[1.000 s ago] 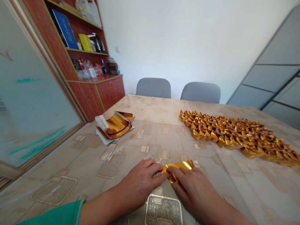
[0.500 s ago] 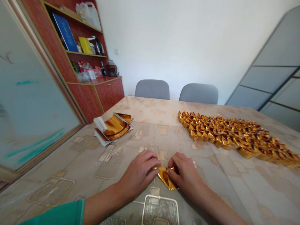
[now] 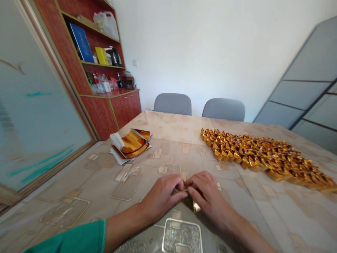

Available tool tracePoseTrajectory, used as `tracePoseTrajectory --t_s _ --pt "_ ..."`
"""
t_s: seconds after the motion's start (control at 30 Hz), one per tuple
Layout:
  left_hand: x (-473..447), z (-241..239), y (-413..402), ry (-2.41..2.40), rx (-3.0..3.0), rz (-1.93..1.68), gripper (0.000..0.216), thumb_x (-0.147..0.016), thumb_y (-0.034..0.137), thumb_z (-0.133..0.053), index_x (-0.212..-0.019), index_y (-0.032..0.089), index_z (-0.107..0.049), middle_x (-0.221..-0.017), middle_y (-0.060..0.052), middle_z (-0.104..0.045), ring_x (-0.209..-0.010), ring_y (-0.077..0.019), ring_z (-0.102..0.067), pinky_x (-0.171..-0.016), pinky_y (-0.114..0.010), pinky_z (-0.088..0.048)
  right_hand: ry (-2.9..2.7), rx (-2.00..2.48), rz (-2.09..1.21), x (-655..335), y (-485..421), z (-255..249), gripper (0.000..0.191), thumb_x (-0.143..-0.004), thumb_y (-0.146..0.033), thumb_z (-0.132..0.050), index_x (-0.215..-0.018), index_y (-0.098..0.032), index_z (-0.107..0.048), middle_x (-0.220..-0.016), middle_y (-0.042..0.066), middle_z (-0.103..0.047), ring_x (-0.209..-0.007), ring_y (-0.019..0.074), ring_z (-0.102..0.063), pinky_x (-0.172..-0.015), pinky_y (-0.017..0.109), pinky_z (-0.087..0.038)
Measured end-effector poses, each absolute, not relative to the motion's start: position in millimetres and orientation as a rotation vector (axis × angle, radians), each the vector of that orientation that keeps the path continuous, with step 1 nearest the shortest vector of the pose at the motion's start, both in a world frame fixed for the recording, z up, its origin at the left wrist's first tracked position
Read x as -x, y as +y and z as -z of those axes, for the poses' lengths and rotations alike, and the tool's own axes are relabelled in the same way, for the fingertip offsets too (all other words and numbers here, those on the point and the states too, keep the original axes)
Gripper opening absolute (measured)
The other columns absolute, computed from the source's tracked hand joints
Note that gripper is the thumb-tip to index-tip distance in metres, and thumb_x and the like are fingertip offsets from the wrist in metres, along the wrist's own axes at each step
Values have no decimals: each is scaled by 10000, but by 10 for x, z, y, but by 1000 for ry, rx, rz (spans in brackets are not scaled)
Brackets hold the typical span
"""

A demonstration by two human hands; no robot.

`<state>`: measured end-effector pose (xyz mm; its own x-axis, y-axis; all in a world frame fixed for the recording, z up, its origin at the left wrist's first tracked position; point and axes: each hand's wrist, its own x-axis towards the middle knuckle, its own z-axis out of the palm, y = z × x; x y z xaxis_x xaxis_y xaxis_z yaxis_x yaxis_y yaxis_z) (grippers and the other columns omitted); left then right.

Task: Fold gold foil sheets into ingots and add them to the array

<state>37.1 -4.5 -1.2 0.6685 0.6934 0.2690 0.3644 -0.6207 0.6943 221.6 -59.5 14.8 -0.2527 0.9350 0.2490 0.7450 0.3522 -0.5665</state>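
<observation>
A piece of folded gold foil paper [image 3: 196, 207] lies low over the table, mostly covered by my fingers; only its lower end and a thin strip show. My left hand [image 3: 167, 191] is closed on its left part, thumb and forefinger curled together. My right hand [image 3: 205, 193] grips the other side, with the thumb pressed in and the fingers bent over the top. The fingertips of both hands meet above the foil. How the hidden folds run I cannot tell.
Many folded gold foil ingots [image 3: 252, 151] stand in packed rows on the right of the table. A stack of gold foil sheets [image 3: 133, 142] with white backing lies at the left. The patterned tablecloth [image 3: 181, 233] spreads under everything; two grey chairs [image 3: 172, 104] stand behind.
My hands have come together over the foil paper, the left thumb shifting right, so less of the foil shows. The view has tilted slightly upward.
</observation>
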Motion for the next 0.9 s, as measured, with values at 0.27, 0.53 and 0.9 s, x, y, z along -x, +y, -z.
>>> tracePoseTrajectory --t_s 0.27,0.53,0.9 --pt "-376 -1 -64 802 -1779 -869 178 -764 259 -707 -751 178 -549 -663 43 -552 -628 -121 -507 -588 -230 -374 -1800 1371 -719 -2248 -611 -164 154 -870 -186 -593 -728 -201 -652 -746 12 -612 -788 192 -580 -725 328 -433" --pt "-405 -37 -98 780 -1229 -802 299 -703 388 -769 -706 141 -601 -651 10 -621 -614 -109 -536 -604 -222 -391 -1428 1210 -1138 -2238 -626 -78 251 -877 -446 -593 -794 -210 -606 -731 25 -615 -672 185 -563 -629 320 -446" --pt "-517 35 -236 826 -1258 -724 245 -676 324 -747 -673 146 -578 -567 47 -542 -518 -74 -436 -508 -203 -321 -1586 1376 -655 -2032 -588 -157 196 -853 -297 -625 -678 -214 -590 -718 6 -575 -736 199 -542 -704 329 -376"
